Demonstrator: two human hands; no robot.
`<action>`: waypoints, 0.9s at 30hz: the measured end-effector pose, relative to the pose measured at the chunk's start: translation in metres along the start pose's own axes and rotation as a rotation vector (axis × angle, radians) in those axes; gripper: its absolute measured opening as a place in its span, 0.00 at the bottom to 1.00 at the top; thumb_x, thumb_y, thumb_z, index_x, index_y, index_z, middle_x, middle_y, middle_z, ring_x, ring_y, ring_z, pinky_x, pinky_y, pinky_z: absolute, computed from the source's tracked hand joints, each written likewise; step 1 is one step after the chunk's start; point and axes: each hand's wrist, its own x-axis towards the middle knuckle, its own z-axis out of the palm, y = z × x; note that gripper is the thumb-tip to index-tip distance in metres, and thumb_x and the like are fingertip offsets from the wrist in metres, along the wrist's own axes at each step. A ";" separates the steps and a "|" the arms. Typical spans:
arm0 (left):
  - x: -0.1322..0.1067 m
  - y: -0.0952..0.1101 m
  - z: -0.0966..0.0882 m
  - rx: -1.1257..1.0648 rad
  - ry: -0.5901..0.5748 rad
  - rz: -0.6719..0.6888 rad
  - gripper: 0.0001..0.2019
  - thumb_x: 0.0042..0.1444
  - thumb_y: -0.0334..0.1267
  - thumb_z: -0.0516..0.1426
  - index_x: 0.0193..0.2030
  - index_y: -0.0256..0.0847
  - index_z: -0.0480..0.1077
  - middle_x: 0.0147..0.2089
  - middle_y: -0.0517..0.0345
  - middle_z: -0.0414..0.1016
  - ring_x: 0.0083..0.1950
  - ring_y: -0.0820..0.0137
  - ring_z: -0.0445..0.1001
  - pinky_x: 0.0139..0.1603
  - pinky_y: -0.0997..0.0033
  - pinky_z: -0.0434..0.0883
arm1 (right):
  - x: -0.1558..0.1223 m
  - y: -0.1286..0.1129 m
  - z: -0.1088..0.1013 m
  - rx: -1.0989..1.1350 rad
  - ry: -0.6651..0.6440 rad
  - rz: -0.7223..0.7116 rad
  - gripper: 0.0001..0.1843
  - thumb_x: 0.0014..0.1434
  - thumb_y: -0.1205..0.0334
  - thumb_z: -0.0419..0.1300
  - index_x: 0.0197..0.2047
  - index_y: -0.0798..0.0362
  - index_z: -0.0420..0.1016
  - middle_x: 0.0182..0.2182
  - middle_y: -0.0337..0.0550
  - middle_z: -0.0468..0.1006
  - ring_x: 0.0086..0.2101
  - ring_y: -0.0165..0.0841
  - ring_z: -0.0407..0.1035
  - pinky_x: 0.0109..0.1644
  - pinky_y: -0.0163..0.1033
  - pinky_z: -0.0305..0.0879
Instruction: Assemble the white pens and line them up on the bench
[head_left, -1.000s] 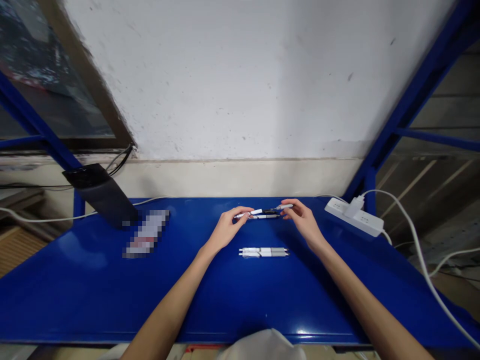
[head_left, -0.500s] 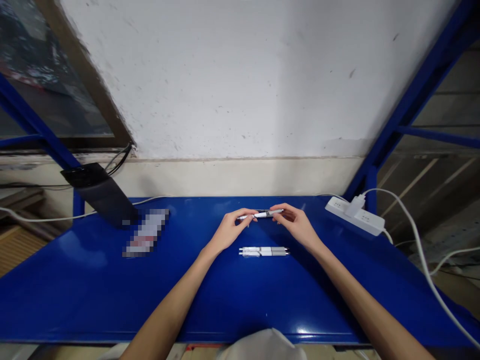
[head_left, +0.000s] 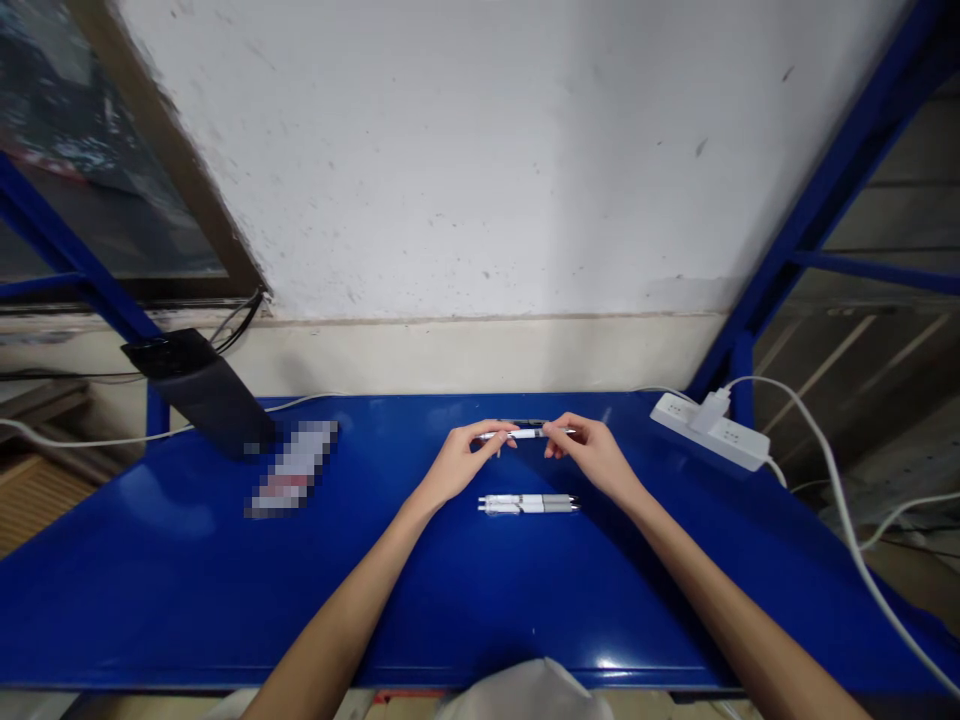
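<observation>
A white pen with a grey section is held level above the far part of the blue table. My left hand pinches its left end between thumb and fingers. At the pen's right part, the thumb and fingers of my right hand close around the grey grip. Nearer to me, two similar white and grey pens lie side by side on the table, their dark tips pointing right. Both forearms reach in from the front, one on each side of this pair.
On the blue table, a black box-shaped object and a blurred-out flat item stand at the left. A white power strip with a plug and cable lies at the right. Behind rises a white wall, between blue frame posts.
My right hand has shifted slightly right and down along the pen, its fingers now more around the grip. The pen lies more level. My left hand and the two pens stay put.
</observation>
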 end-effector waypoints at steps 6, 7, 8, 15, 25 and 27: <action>0.000 0.001 0.001 0.004 -0.032 0.019 0.15 0.71 0.46 0.57 0.54 0.45 0.81 0.50 0.53 0.85 0.48 0.63 0.80 0.48 0.66 0.73 | 0.001 0.005 -0.001 -0.058 0.020 0.036 0.27 0.68 0.37 0.56 0.30 0.51 0.77 0.21 0.42 0.78 0.25 0.36 0.71 0.35 0.41 0.66; 0.000 0.000 0.001 0.002 -0.027 0.014 0.15 0.71 0.46 0.57 0.54 0.45 0.81 0.50 0.53 0.85 0.48 0.63 0.80 0.48 0.66 0.73 | 0.002 0.007 -0.001 -0.047 0.017 0.034 0.26 0.68 0.38 0.55 0.33 0.51 0.79 0.23 0.42 0.79 0.26 0.36 0.71 0.35 0.41 0.66; 0.000 -0.001 0.001 0.001 -0.018 0.007 0.15 0.70 0.46 0.57 0.54 0.45 0.81 0.49 0.53 0.85 0.47 0.62 0.80 0.48 0.66 0.73 | 0.003 0.008 -0.001 -0.028 0.014 0.025 0.24 0.69 0.40 0.55 0.38 0.51 0.80 0.26 0.42 0.79 0.27 0.36 0.71 0.35 0.41 0.66; 0.001 -0.006 0.000 0.003 -0.019 0.005 0.16 0.70 0.47 0.57 0.56 0.44 0.81 0.52 0.52 0.85 0.47 0.63 0.80 0.46 0.67 0.72 | 0.006 0.015 -0.002 0.019 -0.007 0.002 0.19 0.67 0.44 0.58 0.48 0.50 0.76 0.24 0.34 0.68 0.25 0.31 0.61 0.31 0.37 0.57; 0.001 -0.006 -0.002 -0.004 -0.012 -0.015 0.17 0.69 0.47 0.59 0.57 0.43 0.80 0.51 0.51 0.85 0.44 0.64 0.79 0.46 0.68 0.71 | 0.006 0.012 -0.003 0.044 -0.050 0.006 0.19 0.68 0.46 0.57 0.52 0.50 0.74 0.25 0.34 0.67 0.25 0.30 0.59 0.30 0.37 0.55; 0.002 -0.006 -0.003 -0.010 -0.009 -0.017 0.17 0.69 0.47 0.59 0.58 0.43 0.80 0.49 0.51 0.85 0.43 0.64 0.78 0.47 0.67 0.71 | 0.006 0.013 -0.003 0.039 -0.051 0.044 0.21 0.69 0.43 0.55 0.51 0.51 0.74 0.22 0.33 0.66 0.23 0.30 0.57 0.28 0.37 0.53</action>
